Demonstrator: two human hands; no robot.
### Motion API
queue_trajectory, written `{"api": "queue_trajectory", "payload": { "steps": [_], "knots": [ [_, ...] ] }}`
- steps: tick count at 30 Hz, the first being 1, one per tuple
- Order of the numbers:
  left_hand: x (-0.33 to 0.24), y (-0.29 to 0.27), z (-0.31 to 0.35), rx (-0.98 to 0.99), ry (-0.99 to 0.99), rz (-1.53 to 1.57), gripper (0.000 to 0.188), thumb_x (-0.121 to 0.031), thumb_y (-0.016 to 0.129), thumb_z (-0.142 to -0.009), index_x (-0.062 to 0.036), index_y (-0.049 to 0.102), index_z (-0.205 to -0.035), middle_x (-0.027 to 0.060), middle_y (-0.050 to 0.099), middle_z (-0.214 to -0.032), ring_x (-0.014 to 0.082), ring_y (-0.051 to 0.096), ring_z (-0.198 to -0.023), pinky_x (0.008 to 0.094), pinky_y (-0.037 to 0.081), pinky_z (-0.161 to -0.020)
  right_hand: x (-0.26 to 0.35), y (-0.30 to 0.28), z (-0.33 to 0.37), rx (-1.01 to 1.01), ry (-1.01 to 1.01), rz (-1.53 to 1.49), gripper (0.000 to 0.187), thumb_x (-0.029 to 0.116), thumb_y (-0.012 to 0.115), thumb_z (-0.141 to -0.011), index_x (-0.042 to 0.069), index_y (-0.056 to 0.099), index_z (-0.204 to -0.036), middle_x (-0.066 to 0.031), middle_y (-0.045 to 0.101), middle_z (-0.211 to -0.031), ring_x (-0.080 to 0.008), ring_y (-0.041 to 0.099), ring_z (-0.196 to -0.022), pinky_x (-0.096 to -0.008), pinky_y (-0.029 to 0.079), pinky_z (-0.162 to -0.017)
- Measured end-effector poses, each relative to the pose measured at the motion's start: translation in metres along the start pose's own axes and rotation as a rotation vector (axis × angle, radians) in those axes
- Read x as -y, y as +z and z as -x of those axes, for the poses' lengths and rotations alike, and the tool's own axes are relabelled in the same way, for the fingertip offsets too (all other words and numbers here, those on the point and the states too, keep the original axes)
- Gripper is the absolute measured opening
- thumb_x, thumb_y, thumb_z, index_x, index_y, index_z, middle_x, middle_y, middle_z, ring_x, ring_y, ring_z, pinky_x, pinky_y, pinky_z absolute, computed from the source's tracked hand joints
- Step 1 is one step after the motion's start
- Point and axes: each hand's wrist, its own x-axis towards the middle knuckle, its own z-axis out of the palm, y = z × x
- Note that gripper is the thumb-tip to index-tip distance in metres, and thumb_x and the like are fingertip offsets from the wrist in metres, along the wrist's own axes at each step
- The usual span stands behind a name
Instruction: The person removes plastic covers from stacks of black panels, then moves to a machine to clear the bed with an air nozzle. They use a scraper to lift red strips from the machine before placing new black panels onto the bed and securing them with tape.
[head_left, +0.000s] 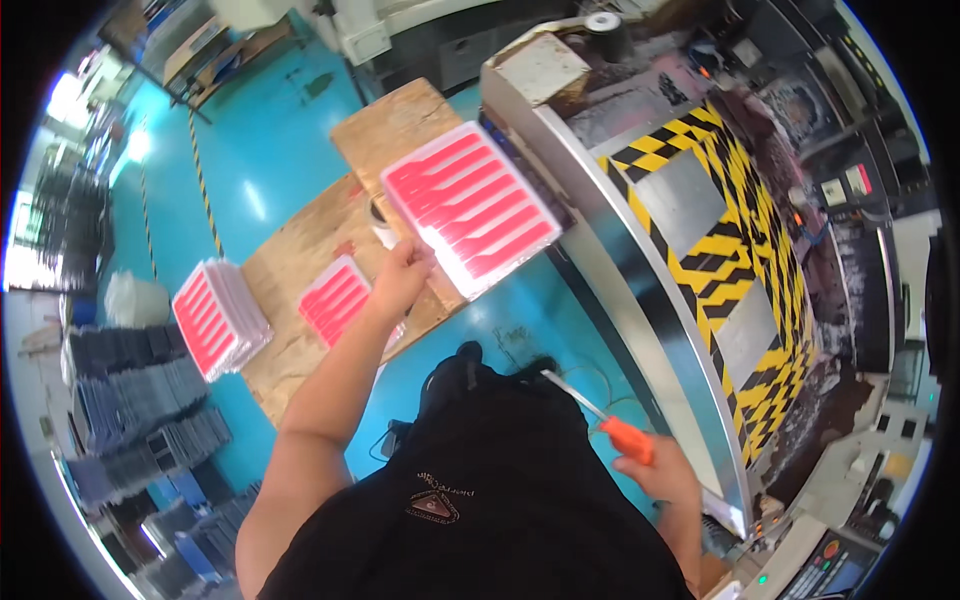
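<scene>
My right hand [662,472] is wrapped round the orange handle of a screwdriver [627,440]. Its long metal shaft points up and to the left, away from the machine. Over the wooden table my left hand [403,275] has its fingers curled together, close to the lower left edge of a large white panel with pink stripes [470,205]. Whether those fingers grip anything is hidden. A smaller pink-striped panel [338,300] lies beside my left forearm. Farther left stands a stack of similar pink-and-white panels [215,315] at the table's edge.
On my right runs a machine with a long metal front rail [640,250] and a bed covered in yellow-and-black striped tape [720,265]. The wooden table [290,250] stands on a blue floor [250,170]. Several stacks of grey sheets [150,400] are at the lower left.
</scene>
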Motion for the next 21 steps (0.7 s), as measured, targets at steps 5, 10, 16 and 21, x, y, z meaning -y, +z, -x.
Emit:
{"api": "queue_trajectory", "payload": {
  "steps": [5, 10, 16, 21],
  "knots": [
    [-0.017, 0.034, -0.024, -0.009, -0.003, -0.021, 0.017, -0.001, 0.054, -0.087, -0.0033, 0.062, -0.101, 0.0075, 0.063, -0.083, 0.0151, 0.058, -0.066, 0.0271, 0.044, -0.053, 0.007, 0.002, -0.021, 0.217, 0.051, 0.07, 0.044, 0.041, 0.084, -0.08, 0.006, 0.072, -0.105, -0.0122, 0.071, -0.085, -0.0247, 0.069, -0.081, -0.0374, 0.053, -0.077],
    [-0.051, 0.06, -0.076, -0.151, 0.787, -0.917, 0.038, -0.018, 0.057, -0.094, -0.0036, 0.06, -0.129, 0.02, 0.064, -0.121, 0.0341, 0.06, -0.114, 0.0471, 0.048, -0.097, -0.033, -0.123, -0.031, -0.281, -0.048, -0.021, 0.037, 0.034, 0.069, -0.093, 0.004, 0.066, -0.115, -0.0144, 0.071, -0.096, -0.0278, 0.068, -0.089, -0.0376, 0.053, -0.082],
    [-0.036, 0.073, -0.099, -0.195, 0.534, -1.451, 0.063, -0.045, 0.051, -0.098, -0.0127, 0.043, -0.152, 0.0218, 0.037, -0.158, 0.0425, 0.031, -0.147, 0.0591, 0.023, -0.119, -0.027, -0.19, -0.136, -0.301, 0.151, 0.432, 0.05, 0.047, 0.062, -0.095, -0.002, 0.063, -0.101, -0.0233, 0.07, -0.098, -0.0434, 0.066, -0.094, -0.0476, 0.051, -0.083],
    [-0.038, 0.071, -0.1, -0.187, 0.545, -1.42, 0.061, -0.041, 0.055, -0.097, -0.0135, 0.044, -0.151, 0.0209, 0.038, -0.158, 0.0419, 0.031, -0.147, 0.0576, 0.023, -0.119, -0.002, -0.182, -0.198, -0.198, 0.125, 0.436, 0.052, 0.049, 0.061, -0.096, -0.002, 0.062, -0.102, -0.024, 0.07, -0.098, -0.0439, 0.066, -0.095, -0.0497, 0.051, -0.084]
  ]
}}
